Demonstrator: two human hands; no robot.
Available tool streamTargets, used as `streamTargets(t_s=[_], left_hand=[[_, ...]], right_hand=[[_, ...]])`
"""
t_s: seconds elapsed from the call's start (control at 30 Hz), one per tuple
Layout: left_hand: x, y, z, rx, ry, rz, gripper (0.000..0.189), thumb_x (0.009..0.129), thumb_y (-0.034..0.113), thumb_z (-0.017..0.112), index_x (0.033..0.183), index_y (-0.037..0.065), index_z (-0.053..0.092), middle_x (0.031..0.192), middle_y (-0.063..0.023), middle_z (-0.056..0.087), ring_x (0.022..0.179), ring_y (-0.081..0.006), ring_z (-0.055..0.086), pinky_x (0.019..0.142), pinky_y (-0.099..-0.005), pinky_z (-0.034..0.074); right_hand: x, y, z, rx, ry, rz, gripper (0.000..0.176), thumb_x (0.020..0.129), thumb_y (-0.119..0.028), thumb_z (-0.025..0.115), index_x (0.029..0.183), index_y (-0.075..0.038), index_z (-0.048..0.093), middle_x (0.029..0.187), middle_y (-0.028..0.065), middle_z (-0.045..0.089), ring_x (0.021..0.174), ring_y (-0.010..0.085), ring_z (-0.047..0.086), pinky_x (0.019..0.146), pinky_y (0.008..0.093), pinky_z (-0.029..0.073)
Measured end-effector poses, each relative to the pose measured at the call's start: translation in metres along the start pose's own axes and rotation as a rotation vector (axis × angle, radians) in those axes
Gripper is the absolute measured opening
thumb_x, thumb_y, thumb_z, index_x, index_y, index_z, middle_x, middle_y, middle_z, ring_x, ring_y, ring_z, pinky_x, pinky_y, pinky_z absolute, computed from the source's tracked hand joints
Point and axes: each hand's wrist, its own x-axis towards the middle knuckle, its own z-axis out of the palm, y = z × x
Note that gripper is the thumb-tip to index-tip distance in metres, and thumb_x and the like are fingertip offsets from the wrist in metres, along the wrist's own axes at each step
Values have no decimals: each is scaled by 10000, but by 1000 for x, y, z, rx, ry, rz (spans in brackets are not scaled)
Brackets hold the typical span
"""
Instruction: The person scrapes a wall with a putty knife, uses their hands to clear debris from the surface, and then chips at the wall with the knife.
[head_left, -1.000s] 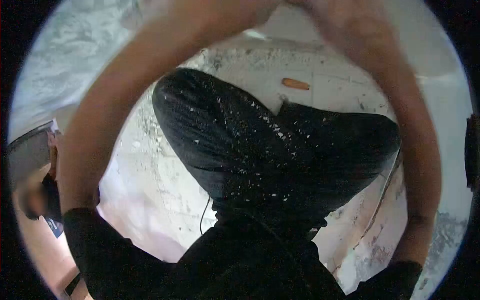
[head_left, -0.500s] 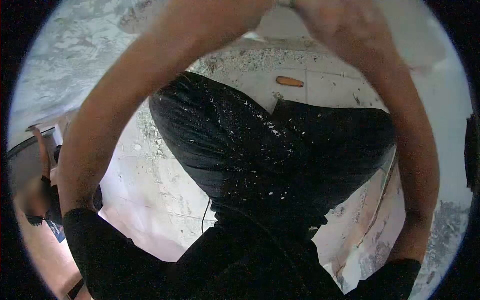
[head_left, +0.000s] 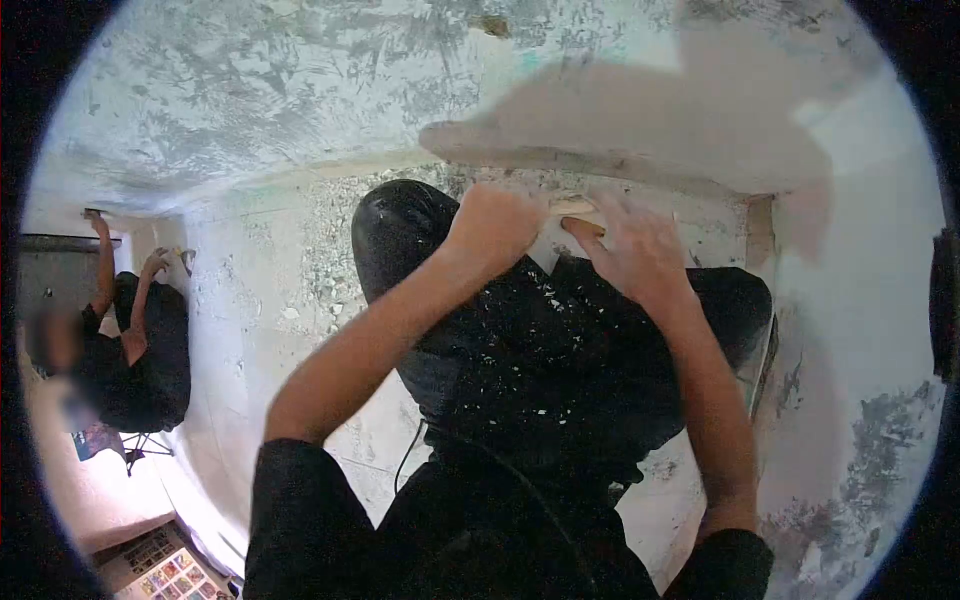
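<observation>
Above my lap, my left hand (head_left: 497, 228) is closed around one end of a narrow pale strip (head_left: 572, 208). My right hand (head_left: 642, 250) is at the other end, its fingers bent onto the strip. What the strip is made of I cannot make out. An orange-brown handle (head_left: 585, 227) shows just below the strip, partly covered by my right thumb. It appears to lie on the floor beyond my knees. White flakes (head_left: 550, 300) are scattered over my black trousers (head_left: 530, 350).
A grey-white patchy wall (head_left: 300, 90) rises in front, with another wall (head_left: 850, 330) on my right. Chips litter the pale floor (head_left: 290, 370). At far left another person (head_left: 150, 350) in black sits by the wall, hands raised. A picture sheet (head_left: 180, 580) lies at lower left.
Both my hands have come down from above the top edge to in front of my knees, and the pale strip now shows between them. The view has tilted upward, showing more wall.
</observation>
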Motion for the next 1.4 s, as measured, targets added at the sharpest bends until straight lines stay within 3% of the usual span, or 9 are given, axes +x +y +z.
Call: streamTargets(t_s=[0.1,0.3,0.4,0.6,0.83,0.9,0.97,1.3,1.4], left_hand=[[-13,0,12,-267,125,-190,230,853,246,537,808,32,612,666,-189,602,633,-302,636,531,-411,481],[5,-13,46,-779,143,-392,430,882,377,538,731,-25,565,569,-205,517,491,-277,519,492,-392,409],[15,-18,25,-870,-149,-507,456,875,390,558,697,-30,560,525,-137,491,489,-194,460,487,-364,391],[21,-17,33,-1156,214,-415,395,863,366,586,787,-22,588,648,-19,566,557,-125,476,499,-333,401],[17,-13,19,-1499,-29,-564,262,851,276,640,909,23,605,640,19,534,513,-45,429,423,-232,338],[15,-12,12,-1566,-27,-542,325,854,266,630,961,-39,604,857,-88,640,779,-124,552,679,-299,467],[15,-15,-1,-1573,-102,-582,309,857,252,627,962,-37,604,847,-73,637,756,-118,546,666,-298,466],[7,-14,13,-1547,-113,-507,316,845,291,643,917,-16,615,698,5,581,574,-47,474,477,-216,379],[5,-4,10,-1697,-99,-649,312,847,302,643,853,-9,624,640,20,549,523,-35,448,434,-210,344]], right_hand=[[-17,20,14,428,-251,542,471,837,-362,590,1200,-76,501,1020,204,584,954,344,563,813,428,448],[-38,45,138,103,-191,289,496,804,-323,614,1219,-81,492,1254,195,440,1101,378,453,874,477,411],[-34,48,164,46,-216,376,432,827,-250,588,1212,-86,480,1247,148,450,1142,385,422,899,536,369],[-26,57,140,599,36,515,357,835,-184,599,1143,-48,482,1089,176,536,1026,339,523,893,440,389],[-30,41,69,954,161,456,342,832,-66,611,1127,-16,446,1045,162,556,983,244,557,868,350,430],[-31,39,59,1004,148,423,350,827,-39,613,1129,-17,438,1048,153,556,984,217,557,869,339,431],[-34,36,52,1123,114,526,353,819,13,602,1127,-14,432,1029,128,575,958,180,563,880,324,430],[-39,33,36,841,112,361,352,840,-14,592,1155,-9,434,1007,122,598,913,174,573,852,306,444],[-34,30,34,1533,356,780,372,877,-50,543,1223,-39,409,1095,148,564,948,198,573,861,327,457]])
